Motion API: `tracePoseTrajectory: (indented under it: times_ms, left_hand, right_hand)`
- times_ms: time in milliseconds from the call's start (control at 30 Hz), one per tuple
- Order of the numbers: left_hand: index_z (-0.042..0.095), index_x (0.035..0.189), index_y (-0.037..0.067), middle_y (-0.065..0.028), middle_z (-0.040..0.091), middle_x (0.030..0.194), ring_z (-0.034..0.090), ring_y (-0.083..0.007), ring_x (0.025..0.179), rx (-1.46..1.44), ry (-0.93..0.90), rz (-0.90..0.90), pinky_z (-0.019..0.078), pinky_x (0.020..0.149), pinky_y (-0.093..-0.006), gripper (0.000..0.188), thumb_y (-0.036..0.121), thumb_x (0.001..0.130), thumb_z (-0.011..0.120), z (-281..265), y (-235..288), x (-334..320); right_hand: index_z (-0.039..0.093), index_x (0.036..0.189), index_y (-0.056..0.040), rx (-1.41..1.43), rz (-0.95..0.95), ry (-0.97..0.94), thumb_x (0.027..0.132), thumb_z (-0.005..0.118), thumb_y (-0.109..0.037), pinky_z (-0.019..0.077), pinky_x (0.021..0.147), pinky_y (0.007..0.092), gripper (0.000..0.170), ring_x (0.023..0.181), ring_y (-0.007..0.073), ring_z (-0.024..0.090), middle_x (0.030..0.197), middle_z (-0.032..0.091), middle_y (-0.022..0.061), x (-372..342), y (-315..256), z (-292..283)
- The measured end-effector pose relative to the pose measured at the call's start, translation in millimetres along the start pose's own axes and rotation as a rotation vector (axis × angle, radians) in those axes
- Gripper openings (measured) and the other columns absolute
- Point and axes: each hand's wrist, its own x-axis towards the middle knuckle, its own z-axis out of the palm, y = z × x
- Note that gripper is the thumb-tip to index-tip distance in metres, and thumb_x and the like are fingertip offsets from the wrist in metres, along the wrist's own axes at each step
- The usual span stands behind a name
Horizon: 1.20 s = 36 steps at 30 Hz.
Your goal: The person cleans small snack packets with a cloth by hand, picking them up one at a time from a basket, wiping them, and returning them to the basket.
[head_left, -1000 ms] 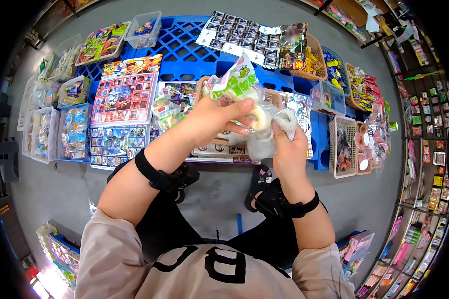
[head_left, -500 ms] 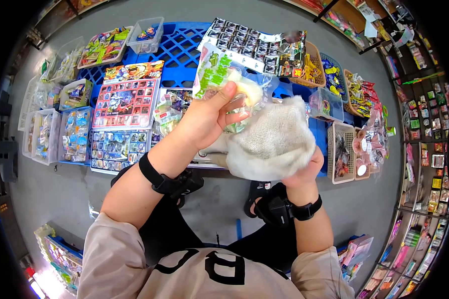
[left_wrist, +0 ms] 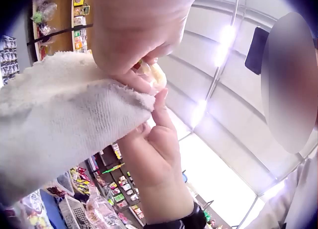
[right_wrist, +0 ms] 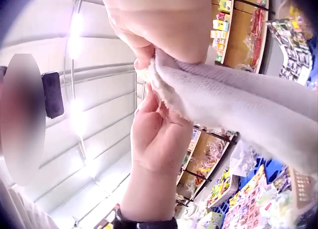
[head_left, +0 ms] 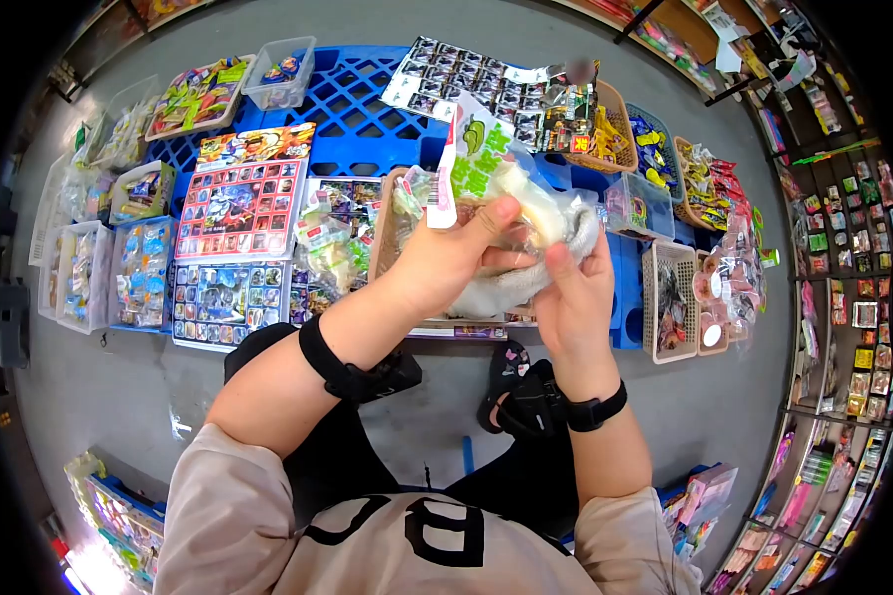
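In the head view my left hand [head_left: 451, 260] pinches a clear packet with green print [head_left: 481, 159] and something pale inside it. My right hand [head_left: 577, 297] grips a whitish cloth [head_left: 496, 296], which hangs below and behind the packet. The two hands nearly meet, thumbs up, at the packet's right end. In the left wrist view the cloth [left_wrist: 74, 119] spreads out to the left from between both hands. The right wrist view has the cloth [right_wrist: 238, 100] stretching right from the fingers.
Below the hands a blue pallet table [head_left: 352, 99] bears printed card sheets [head_left: 238, 208], a tan basket [head_left: 387, 228] and similar packets [head_left: 332, 248]. Bins of snacks [head_left: 139, 268] line the left side, baskets [head_left: 670, 297] the right. Shelves [head_left: 843, 297] stand at far right.
The cloth, spread wide over the right hand half a second ago, is now gathered lower, beneath the packet. The right hand has moved up and left toward the left hand, which has shifted right.
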Motion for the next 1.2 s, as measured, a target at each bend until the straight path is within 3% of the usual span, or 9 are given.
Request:
tracePoseTrajectory:
  times_ms: [167, 367, 467, 567, 633, 700, 833, 967, 1200]
  left_hand:
    - [0.039, 0.118, 0.004, -0.0072, 0.054, 0.098, 0.055, -0.0136, 0.081, 0.24, 0.039, 0.152, 0.0494, 0.062, -0.0234, 0.044, 0.02, 0.081, 0.059, 3.8, 8.4, 0.0]
    - [0.018, 0.131, 0.014, -0.0115, 0.038, 0.123, 0.038, -0.0243, 0.112, 0.18, 0.083, 0.209, 0.0345, 0.091, -0.0387, 0.071, 0.023, 0.077, 0.062, -30.2, 22.8, 5.1]
    - [0.021, 0.13, 0.011, -0.0125, 0.032, 0.129, 0.03, -0.0259, 0.119, 0.724, 0.043, 0.414, 0.0248, 0.098, -0.0392, 0.074, 0.029, 0.072, 0.065, -41.1, 37.2, 1.6]
    - [0.032, 0.126, 0.008, -0.0124, 0.035, 0.128, 0.03, -0.022, 0.12, 1.072, -0.34, 0.295, 0.0229, 0.099, -0.0341, 0.065, 0.031, 0.074, 0.063, -34.4, 31.2, -9.8]
    - [0.037, 0.119, 0.006, -0.0098, 0.041, 0.115, 0.037, -0.0183, 0.108, 1.04, -0.35, 0.086, 0.0287, 0.091, -0.0314, 0.054, 0.03, 0.077, 0.061, -25.6, 31.6, -12.9]
    - [0.049, 0.104, 0.002, -0.0046, 0.054, 0.09, 0.05, -0.0109, 0.083, 0.954, -0.375, -0.312, 0.0401, 0.075, -0.0261, 0.035, 0.028, 0.082, 0.057, -14.9, 31.8, -13.1]
    - [0.05, 0.089, 0.0, -0.0086, 0.055, 0.069, 0.05, -0.0133, 0.062, 0.87, -0.188, 0.126, 0.0408, 0.058, -0.0271, 0.036, 0.035, 0.081, 0.055, -15.3, 0.1, -15.1]
    - [0.049, 0.087, 0.0, -0.0078, 0.055, 0.071, 0.05, -0.0127, 0.064, 1.004, -0.099, 0.134, 0.0409, 0.059, -0.027, 0.033, 0.033, 0.083, 0.054, -12.7, -1.2, -12.2]
    - [0.044, 0.098, 0.004, -0.0007, 0.05, 0.089, 0.045, -0.0061, 0.08, 0.509, -0.05, 0.252, 0.0391, 0.07, -0.0223, 0.024, 0.026, 0.089, 0.045, -21.2, 17.4, -10.4]
  right_hand:
    - [0.049, 0.103, 0.0001, -0.021, 0.009, 0.076, 0.076, 0.064, -0.01, 0.046, 0.078, 0.0294, 0.032, 0.087, 0.0167, 0.056, 0.097, 0.057, 0.0075, 3.0, -2.3, 1.2]
    - [0.055, 0.093, -0.0001, -0.451, -0.171, 0.095, 0.083, 0.057, -0.025, 0.0452, 0.067, 0.0224, 0.027, 0.075, 0.0094, 0.054, 0.085, 0.059, 0.004, 6.5, -15.6, -28.9]
    - [0.056, 0.095, -0.0009, -0.629, -0.038, -0.069, 0.084, 0.055, -0.022, 0.0438, 0.064, 0.0208, 0.024, 0.074, 0.0071, 0.053, 0.083, 0.058, 0.0033, -3.2, -19.7, -34.1]
    - [0.056, 0.098, -0.0018, -0.804, 0.147, -0.274, 0.084, 0.054, -0.019, 0.0427, 0.062, 0.0199, 0.022, 0.072, 0.006, 0.052, 0.083, 0.059, 0.0027, -10.5, -20.1, -26.8]
    - [0.056, 0.097, -0.001, -0.876, -0.025, -0.264, 0.085, 0.054, -0.02, 0.0421, 0.062, 0.0194, 0.023, 0.07, 0.0056, 0.051, 0.082, 0.059, 0.0023, -12.5, -11.3, -25.7]
    - [0.056, 0.096, 0.0003, -0.74, -0.019, -0.17, 0.085, 0.054, -0.021, 0.042, 0.062, 0.0196, 0.024, 0.069, 0.0056, 0.051, 0.08, 0.059, 0.0023, -12.4, -11.2, -17.3]
    - [0.057, 0.094, 0.0015, -0.752, -0.08, 0.026, 0.086, 0.053, -0.024, 0.042, 0.062, 0.0203, 0.027, 0.069, 0.0059, 0.051, 0.08, 0.06, 0.0026, -5.1, -7.9, -9.3]
    - [0.056, 0.096, 0.0004, -0.73, -0.051, 0.293, 0.087, 0.048, -0.029, 0.0446, 0.065, 0.0248, 0.032, 0.07, 0.0098, 0.054, 0.082, 0.06, 0.0062, 9.4, -3.7, -23.2]
    - [0.036, 0.122, -0.0008, 0.049, 0.152, 0.005, 0.088, 0.031, -0.037, 0.0289, 0.097, 0.0411, 0.05, 0.116, 0.0269, 0.039, 0.124, 0.042, 0.0118, 8.3, -31.9, -4.9]
